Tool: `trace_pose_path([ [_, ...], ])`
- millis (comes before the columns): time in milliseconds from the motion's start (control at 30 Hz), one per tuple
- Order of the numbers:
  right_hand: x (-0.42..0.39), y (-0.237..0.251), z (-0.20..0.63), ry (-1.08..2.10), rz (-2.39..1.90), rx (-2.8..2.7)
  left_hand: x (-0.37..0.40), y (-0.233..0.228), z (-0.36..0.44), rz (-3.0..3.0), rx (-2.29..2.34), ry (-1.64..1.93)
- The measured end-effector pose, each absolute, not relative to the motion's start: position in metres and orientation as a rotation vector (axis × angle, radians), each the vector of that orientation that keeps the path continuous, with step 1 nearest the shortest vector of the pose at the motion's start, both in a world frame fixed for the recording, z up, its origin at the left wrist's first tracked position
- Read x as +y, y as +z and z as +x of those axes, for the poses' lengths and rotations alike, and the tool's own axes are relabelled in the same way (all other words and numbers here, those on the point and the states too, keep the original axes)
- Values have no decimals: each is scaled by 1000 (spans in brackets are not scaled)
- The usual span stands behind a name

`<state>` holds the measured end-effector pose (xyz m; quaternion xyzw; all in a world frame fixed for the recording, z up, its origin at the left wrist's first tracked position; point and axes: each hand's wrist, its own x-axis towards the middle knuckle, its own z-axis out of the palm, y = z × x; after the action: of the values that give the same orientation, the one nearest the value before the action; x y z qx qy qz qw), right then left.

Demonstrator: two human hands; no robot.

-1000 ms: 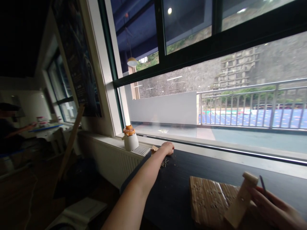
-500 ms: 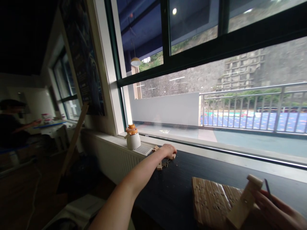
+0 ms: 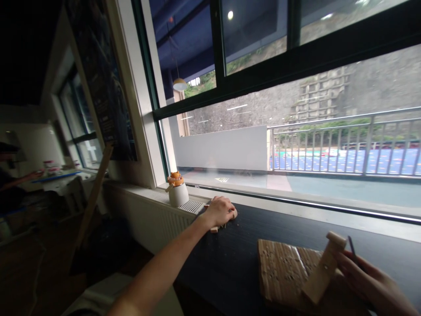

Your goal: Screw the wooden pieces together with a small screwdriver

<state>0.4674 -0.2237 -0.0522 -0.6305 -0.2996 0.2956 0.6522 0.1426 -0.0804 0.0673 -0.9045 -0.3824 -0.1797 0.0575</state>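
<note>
My left hand (image 3: 219, 210) is stretched out to the far end of the dark table, its fingers curled on a small wooden piece (image 3: 233, 213). Beneath and beside it lie another small wood block (image 3: 214, 229) and some thin bits, mostly hidden by the hand. At the lower right, my right hand (image 3: 365, 272) grips a pale wooden block (image 3: 320, 274) with a rounded crosspiece on top and a small hole in its face. A thin dark rod-like tool (image 3: 351, 246) sticks up from the same hand. The block leans over a thick, pitted wooden board (image 3: 286, 267).
A white pot (image 3: 179, 194) with an orange figure on top stands on the radiator cover by the window. The dark table (image 3: 226, 259) runs along the sill. A wooden plank (image 3: 94, 193) leans at the left. Farther back, a person (image 3: 13, 180) sits at another table.
My left hand has drawn slightly back over the small wooden pieces and now covers more of them. My right hand keeps the block over the board. The view has shifted a little.
</note>
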Motion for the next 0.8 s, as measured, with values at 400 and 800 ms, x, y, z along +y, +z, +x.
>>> trace_pose_path([
  [400, -230, -34, 458, 640, -1288, -761, -172, 9, 201, -3262, -1201, -934],
  [800, -239, -17, 469, 807, -1315, -879, -188, -3, 187, -3216, -1389, -867],
])
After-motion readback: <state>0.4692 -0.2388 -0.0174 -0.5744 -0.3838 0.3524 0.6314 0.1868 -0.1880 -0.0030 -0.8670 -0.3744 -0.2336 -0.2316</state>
